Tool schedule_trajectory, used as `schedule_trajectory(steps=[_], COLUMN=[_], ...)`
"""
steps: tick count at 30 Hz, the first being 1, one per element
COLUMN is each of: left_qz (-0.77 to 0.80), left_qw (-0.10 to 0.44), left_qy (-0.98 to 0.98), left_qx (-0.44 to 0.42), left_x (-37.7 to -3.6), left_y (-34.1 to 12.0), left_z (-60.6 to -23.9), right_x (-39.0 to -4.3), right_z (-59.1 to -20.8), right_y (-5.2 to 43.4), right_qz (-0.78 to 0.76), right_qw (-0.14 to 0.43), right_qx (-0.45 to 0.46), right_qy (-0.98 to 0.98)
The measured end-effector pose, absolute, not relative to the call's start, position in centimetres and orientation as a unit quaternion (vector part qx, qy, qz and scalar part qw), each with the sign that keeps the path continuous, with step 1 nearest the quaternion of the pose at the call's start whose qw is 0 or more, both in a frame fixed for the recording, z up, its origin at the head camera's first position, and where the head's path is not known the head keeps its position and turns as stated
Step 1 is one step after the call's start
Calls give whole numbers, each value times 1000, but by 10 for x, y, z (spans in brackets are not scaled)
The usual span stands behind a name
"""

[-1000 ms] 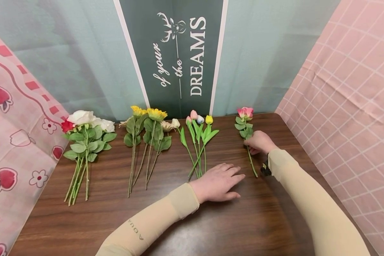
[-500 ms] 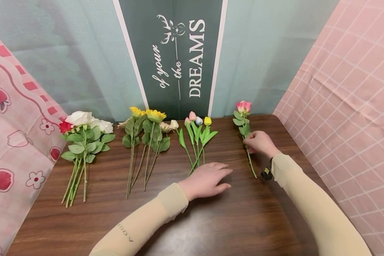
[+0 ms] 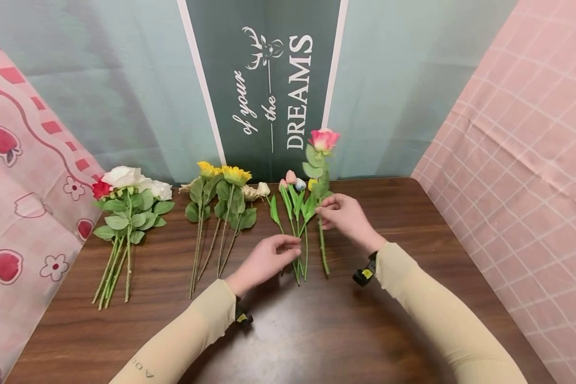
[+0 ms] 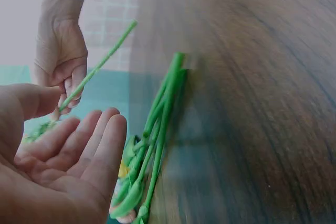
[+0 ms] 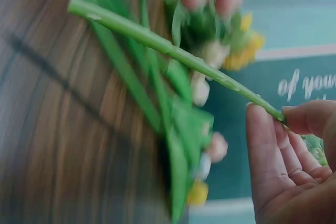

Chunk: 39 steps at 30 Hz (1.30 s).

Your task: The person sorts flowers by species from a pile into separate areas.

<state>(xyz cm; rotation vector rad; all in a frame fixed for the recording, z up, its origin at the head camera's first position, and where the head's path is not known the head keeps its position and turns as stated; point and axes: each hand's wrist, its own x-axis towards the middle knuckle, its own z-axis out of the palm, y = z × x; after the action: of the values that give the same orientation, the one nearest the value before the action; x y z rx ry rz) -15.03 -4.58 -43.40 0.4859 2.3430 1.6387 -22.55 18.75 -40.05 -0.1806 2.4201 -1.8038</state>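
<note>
In the head view my right hand (image 3: 349, 218) pinches the stem of a pink rose (image 3: 324, 141), held upright above the table. The right wrist view shows the thumb and fingertips on the rose's green stem (image 5: 173, 51), its cut end free. Beside it my left hand (image 3: 268, 258) hovers by the lower stems of the tulips (image 3: 296, 205), with pink, blue, yellow and white heads. Its fingers are loosely bent with nothing between them. From the left wrist the tulip stems (image 4: 163, 111) lie on the wood just past those fingers.
Several yellow and cream sunflowers (image 3: 235, 176) lie left of the tulips. Farther left is a bunch of white and red roses (image 3: 122, 178). A green printed cloth (image 3: 389, 106) stands behind the brown table (image 3: 288, 341), and pink cloths (image 3: 518, 176) flank it.
My right hand has lifted the pink rose and carried it left, close to the tulips. My left hand has drawn back left, turning from palm down to sideways.
</note>
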Motion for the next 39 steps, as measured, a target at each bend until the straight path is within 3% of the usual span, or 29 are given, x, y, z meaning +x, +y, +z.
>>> schedule_trajectory(steps=[6, 11, 22, 29, 33, 39], left_qz=[692, 709, 714, 674, 646, 566], left_qw=[156, 165, 86, 65, 55, 13], left_qy=[698, 682, 694, 734, 760, 824], left_qx=[98, 71, 39, 52, 52, 23], left_x=[-154, -150, -149, -149, -146, -134], left_y=[-59, -63, -68, -81, -104, -181], left_z=[-439, -442, -447, -444, -436, -420], right_x=[-223, -220, -216, -214, -209, -192], right_z=[-394, -392, -395, -400, -405, -409], right_y=[141, 120, 102, 95, 92, 85], right_qz=[-630, -654, -670, -652, -619, -458], right_qw=[67, 67, 75, 77, 70, 1], right_qx=[-92, -100, -101, -123, -159, -253], right_qy=[768, 747, 732, 744, 766, 852])
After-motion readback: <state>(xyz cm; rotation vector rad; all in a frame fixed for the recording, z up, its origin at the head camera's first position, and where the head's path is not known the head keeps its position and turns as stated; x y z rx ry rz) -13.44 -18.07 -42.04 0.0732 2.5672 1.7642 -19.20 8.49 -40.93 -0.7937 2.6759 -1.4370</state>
